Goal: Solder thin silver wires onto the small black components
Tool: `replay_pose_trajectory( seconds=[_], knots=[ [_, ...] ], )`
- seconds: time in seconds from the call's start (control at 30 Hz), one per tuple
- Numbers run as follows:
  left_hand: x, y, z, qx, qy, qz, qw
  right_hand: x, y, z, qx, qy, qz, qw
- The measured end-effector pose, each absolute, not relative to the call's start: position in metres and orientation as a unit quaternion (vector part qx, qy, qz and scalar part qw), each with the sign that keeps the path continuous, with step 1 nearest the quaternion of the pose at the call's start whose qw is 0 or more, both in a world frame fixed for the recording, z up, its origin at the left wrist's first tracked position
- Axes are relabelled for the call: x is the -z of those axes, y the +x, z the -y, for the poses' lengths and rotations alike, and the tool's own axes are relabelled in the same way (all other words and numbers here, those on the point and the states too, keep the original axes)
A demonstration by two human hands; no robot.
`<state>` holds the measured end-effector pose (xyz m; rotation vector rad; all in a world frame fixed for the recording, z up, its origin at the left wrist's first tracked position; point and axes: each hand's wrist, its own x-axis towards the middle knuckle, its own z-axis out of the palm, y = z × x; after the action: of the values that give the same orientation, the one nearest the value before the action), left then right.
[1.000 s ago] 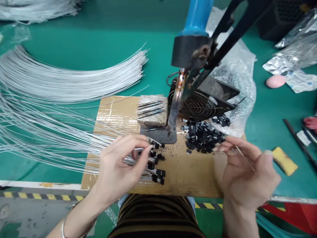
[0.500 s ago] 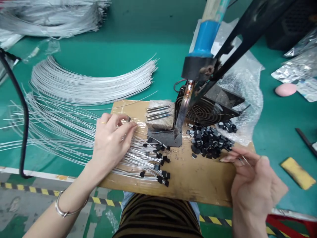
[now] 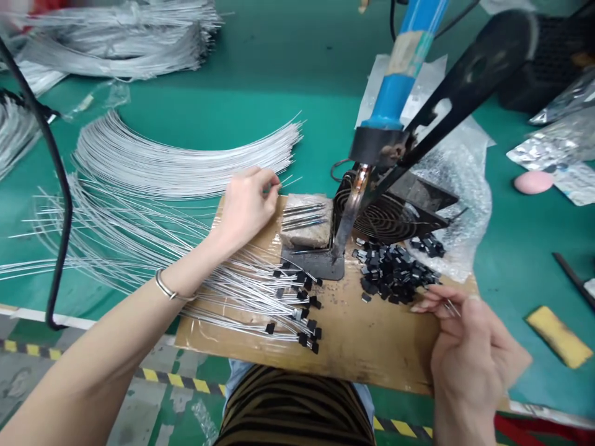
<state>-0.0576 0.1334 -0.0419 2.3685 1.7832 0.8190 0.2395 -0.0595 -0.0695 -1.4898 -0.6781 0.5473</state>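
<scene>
My left hand [image 3: 251, 204] is pinched closed at the front end of the white wire bundle [image 3: 186, 164], on a thin wire whose tip pokes out past the fingertips. Below that arm, several white wires [image 3: 251, 286] lie on a brown board [image 3: 362, 347], with black connectors [image 3: 312, 327] on their ends. My right hand [image 3: 469, 353] is closed round slim metal tweezers [image 3: 450, 306], mostly hidden by the fingers. Its fingertips rest beside a pile of small black connectors [image 3: 395, 272].
A soldering iron [image 3: 390, 99] hangs tip-down from a black stand [image 3: 465, 87] mid-board. By its tip sits a block with dark metal rods [image 3: 307, 220]; a round fan grille [image 3: 385, 214] stands behind. At right are a yellow sponge [image 3: 558, 336] and bubble wrap [image 3: 469, 186].
My left hand has moved up and away from the connector-ended wires to the bundle's front end. My right hand stays beside the black pile. The view has shifted slightly.
</scene>
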Motion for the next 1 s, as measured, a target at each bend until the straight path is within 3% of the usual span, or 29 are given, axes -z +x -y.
replay_pose_trajectory(
  seconds=[0.4, 0.67, 0.9, 1.0],
  knots=[
    [0.057, -0.051, -0.143, -0.256, 0.781, -0.566, 0.068, 0.064, 0.24, 0.064, -0.226, -0.729, 0.335, 0.552],
    [0.059, -0.043, -0.146, -0.313, 0.752, -0.573, 0.091, 0.064, 0.236, 0.063, -0.22, -0.73, 0.331, 0.556],
    [0.002, -0.059, -0.106, -0.443, 0.666, -0.587, 0.128, 0.071, 0.245, 0.061, -0.266, -0.63, 0.298, 0.666],
    [-0.024, -0.07, -0.072, -0.445, 0.671, -0.574, 0.148, 0.073, 0.245, 0.063, -0.26, -0.629, 0.316, 0.661]
  ],
)
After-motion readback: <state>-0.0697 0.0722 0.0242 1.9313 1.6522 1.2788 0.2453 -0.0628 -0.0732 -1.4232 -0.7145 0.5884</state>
